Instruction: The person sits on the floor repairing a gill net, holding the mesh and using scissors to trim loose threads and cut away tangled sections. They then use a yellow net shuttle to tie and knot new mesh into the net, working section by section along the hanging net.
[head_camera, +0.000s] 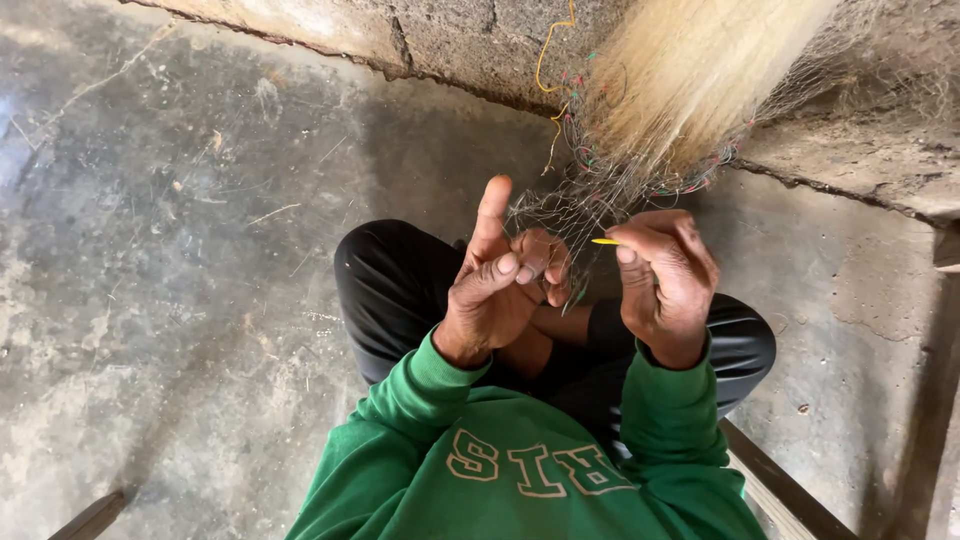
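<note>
The right hand (665, 285) is pinching 1 small yellow plastic netting needle (605, 241), its long way pointing sideways toward the left hand (500, 295). The left hand is gripping the thin grey mesh fishing net (580, 205), just beside the needle tip. No packages or signs are showing.

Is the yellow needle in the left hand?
No, the yellow needle is pinched in the right hand, while the left hand grips the net.
</note>
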